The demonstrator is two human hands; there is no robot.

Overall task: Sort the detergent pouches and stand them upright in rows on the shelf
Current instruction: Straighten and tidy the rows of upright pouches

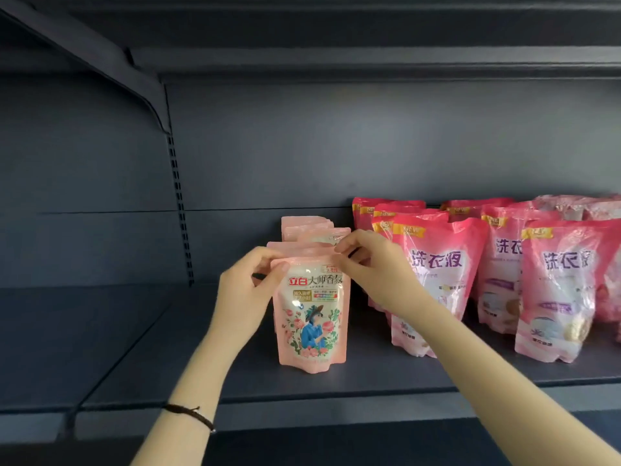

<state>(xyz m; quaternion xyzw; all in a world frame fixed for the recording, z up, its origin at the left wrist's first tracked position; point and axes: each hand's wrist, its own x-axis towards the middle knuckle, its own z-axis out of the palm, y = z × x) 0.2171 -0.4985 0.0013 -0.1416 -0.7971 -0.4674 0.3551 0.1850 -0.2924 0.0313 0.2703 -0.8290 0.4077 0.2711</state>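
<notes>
- Five pale pink pouches (307,230) are showing in the middle of the frame, standing in one file running toward the back: the front pouch (311,317) in full view and four tops peeking out behind it.
- At least six deeper pink pouches (437,284) are standing in rows to the right; the count is getting unclear at the right edge, where packs are overlapping and running out of frame.
- The front pouch is carrying the red logo "立白" and the words "大师香氛" above a drawing of a figure in a hat among roses. A small price tag at its upper right is too blurred to read.
- The deeper pink pouches are showing "洗衣液" in purple, with yellow "NEW" tags at their upper left corners.
- The left hand (245,290) is pinching the front pouch's upper left corner between thumb and curled fingers, its forearm rising from the lower left.
- The right hand (373,267) is pinching the upper right corner the same way, its forearm reaching in from the lower right.
- The front pouch is standing upright on the dark grey shelf (369,378), near the shelf's front edge.
- A dark cord bracelet (190,413) is circling the left wrist.
</notes>
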